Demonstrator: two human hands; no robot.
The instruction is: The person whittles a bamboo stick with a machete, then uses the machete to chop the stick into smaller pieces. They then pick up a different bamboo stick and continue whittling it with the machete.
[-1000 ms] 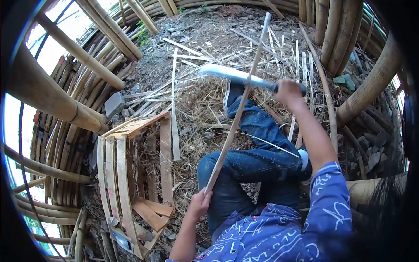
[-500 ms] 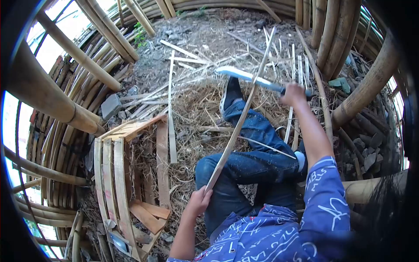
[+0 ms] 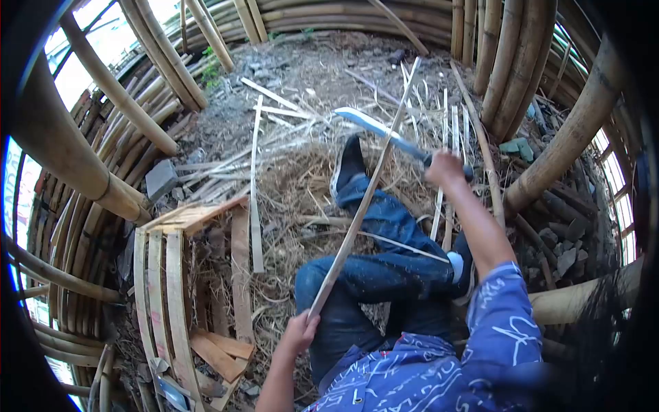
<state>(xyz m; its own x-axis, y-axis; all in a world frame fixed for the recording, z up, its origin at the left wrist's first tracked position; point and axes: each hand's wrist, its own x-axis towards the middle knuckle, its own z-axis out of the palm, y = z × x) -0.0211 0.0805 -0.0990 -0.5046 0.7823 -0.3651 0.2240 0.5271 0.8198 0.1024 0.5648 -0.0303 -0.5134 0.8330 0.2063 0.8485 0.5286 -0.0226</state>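
Observation:
My left hand [image 3: 298, 334] is closed round the lower end of a long bamboo strip [image 3: 355, 223], which slants up and away over my bent knee. My right hand [image 3: 445, 169] grips the dark handle of a large knife [image 3: 371, 122]. Its long curved blade points left and crosses the strip near the strip's far end. Whether blade and strip touch is hard to tell. Under them are my legs in blue jeans [image 3: 391, 271] and a dark shoe [image 3: 350, 168].
A slatted wooden crate [image 3: 177, 295] stands at the left. Loose strips [image 3: 256, 185] and shavings cover the ground ahead. Thick bamboo poles [image 3: 130, 113] rise on both sides, with a grey block [image 3: 161, 179] at the left and rubble [image 3: 566, 261] at the right.
The whole view has shifted a little. My right hand and the knife are slightly lower and nearer, and the strip's far end has dropped a little. Both hands keep their hold.

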